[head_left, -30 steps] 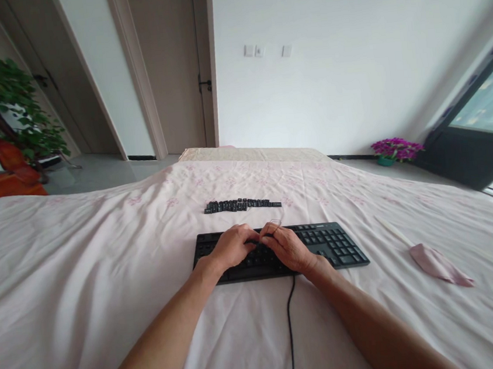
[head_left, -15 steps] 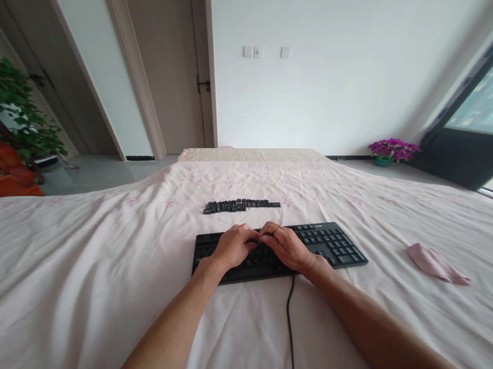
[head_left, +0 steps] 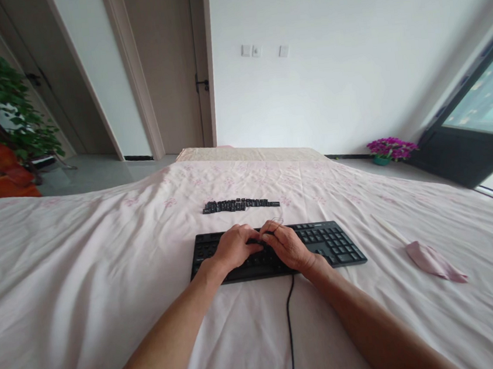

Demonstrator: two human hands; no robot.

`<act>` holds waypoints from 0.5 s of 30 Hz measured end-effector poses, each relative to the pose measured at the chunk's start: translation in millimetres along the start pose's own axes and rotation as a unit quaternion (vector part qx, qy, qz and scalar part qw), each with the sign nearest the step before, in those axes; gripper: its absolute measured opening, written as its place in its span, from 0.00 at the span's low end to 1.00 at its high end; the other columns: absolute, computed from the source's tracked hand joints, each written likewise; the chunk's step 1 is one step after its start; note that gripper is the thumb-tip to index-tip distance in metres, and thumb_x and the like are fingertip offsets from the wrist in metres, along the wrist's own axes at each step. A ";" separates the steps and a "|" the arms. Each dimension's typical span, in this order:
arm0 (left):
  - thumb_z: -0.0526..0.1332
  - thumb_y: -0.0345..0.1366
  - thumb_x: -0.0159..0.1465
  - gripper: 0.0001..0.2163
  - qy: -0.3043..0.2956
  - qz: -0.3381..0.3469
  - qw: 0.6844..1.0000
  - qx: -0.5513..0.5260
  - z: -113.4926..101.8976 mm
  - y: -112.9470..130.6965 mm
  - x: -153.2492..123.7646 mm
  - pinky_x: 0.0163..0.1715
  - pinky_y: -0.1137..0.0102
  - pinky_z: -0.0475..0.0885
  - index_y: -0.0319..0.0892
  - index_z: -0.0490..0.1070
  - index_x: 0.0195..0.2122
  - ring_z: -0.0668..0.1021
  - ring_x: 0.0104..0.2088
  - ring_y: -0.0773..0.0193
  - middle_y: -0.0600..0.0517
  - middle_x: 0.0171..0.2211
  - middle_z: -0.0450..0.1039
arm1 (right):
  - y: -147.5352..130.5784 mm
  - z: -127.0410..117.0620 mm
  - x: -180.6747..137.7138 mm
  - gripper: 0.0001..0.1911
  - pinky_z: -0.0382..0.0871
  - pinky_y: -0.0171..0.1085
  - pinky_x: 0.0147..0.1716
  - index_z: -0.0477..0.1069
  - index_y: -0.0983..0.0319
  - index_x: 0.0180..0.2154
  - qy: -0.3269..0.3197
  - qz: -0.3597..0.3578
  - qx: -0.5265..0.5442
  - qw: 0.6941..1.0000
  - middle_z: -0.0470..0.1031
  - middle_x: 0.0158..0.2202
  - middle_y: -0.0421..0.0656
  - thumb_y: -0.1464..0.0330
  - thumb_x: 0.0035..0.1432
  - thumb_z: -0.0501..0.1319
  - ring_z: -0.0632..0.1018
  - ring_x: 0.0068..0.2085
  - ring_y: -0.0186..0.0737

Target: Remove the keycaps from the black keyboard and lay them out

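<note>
black keyboard (head_left: 275, 251) sits flat on the pink bedsheet (head_left: 83, 272), long axis running left-right, right under both hands, cable (head_left: 289, 321) trailing back toward the person. left hand (head_left: 234, 247) and right hand (head_left: 287, 245) meet over the middle rows, fingers curled & bunched together at one spot; right seems to pinch a thin wire-loop tool, tbh too small to tell for sure. both equally close. row of loose keycaps (head_left: 240, 205) lies just beyond the board, parallel to it. hard matte plastic vs soft wrinkly fabric w/ faint flower print. crumpled pink cloth (head_left: 433, 261) well off to the right
</note>
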State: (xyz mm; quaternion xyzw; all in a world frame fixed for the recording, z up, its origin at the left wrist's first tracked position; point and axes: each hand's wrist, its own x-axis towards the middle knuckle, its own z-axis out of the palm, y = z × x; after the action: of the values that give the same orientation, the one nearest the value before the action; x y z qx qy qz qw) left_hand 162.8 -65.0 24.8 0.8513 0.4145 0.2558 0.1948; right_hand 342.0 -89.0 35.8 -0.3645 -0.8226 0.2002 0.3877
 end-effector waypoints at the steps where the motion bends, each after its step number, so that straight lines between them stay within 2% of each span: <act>1: 0.65 0.38 0.55 0.06 0.003 -0.001 1.000 0.004 1.0 0.7 0.2 0.37 0.70 0.66 0.49 0.76 0.35 0.74 0.38 0.59 0.54 0.33 0.75 | 0.0 0.3 -0.5 0.10 0.67 0.38 0.43 0.68 0.60 0.36 0.001 -0.002 0.000 1.000 0.71 0.34 0.43 0.67 0.66 0.50 0.73 0.38 0.38; 7: 0.62 0.37 0.59 0.04 0.018 0.009 1.000 0.013 4.2 8.1 0.0 0.34 0.71 0.65 0.44 0.73 0.30 0.74 0.34 0.62 0.53 0.29 0.72 | -1.2 0.2 -4.2 0.11 0.68 0.38 0.41 0.67 0.59 0.35 0.014 -0.009 -0.004 1.000 0.70 0.33 0.43 0.66 0.66 0.49 0.73 0.36 0.38; 12: 0.59 0.38 0.62 0.06 0.035 0.026 0.998 -0.045 4.2 13.2 -0.6 0.36 0.72 0.66 0.44 0.74 0.34 0.74 0.36 0.63 0.53 0.32 0.72 | -2.5 -2.5 -5.2 0.11 0.69 0.38 0.38 0.67 0.60 0.35 0.062 0.019 0.004 0.998 0.70 0.32 0.43 0.64 0.65 0.50 0.73 0.35 0.38; 15: 0.58 0.35 0.62 0.05 0.045 0.025 0.996 -0.075 5.6 11.8 0.9 0.36 0.72 0.67 0.44 0.73 0.34 0.74 0.36 0.64 0.53 0.33 0.72 | -3.4 -2.2 -3.4 0.11 0.69 0.38 0.39 0.67 0.60 0.35 0.074 0.025 0.005 0.997 0.70 0.32 0.43 0.64 0.65 0.50 0.73 0.35 0.39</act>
State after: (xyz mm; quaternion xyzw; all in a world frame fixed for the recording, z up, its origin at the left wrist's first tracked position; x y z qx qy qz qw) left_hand 173.8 -71.8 27.0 0.8320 0.3813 0.3291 0.2325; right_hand 343.7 -93.7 37.6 -0.3970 -0.7814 0.1864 0.4440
